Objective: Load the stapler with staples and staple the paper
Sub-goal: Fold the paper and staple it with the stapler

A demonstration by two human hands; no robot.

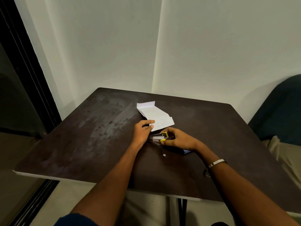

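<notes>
A creased white paper (154,113) lies on the dark brown table (81,136), unfolded with its ends curling up. My left hand (142,132) pinches the paper's near corner between thumb and forefinger. A small black and yellow stapler (160,137) rests on the table just below that corner. My right hand (179,141) holds the stapler from the right, fingers around its yellow end. A dark box with a blue edge (185,151), perhaps the staple box, lies partly under my right wrist. A tiny white scrap (164,155) sits on the table near the stapler.
The table stands in a room corner with pale walls (114,46) behind. A dark door frame (24,79) runs down the left. A dark cushioned seat (280,111) is at the right. A metal bangle (216,163) circles my right wrist.
</notes>
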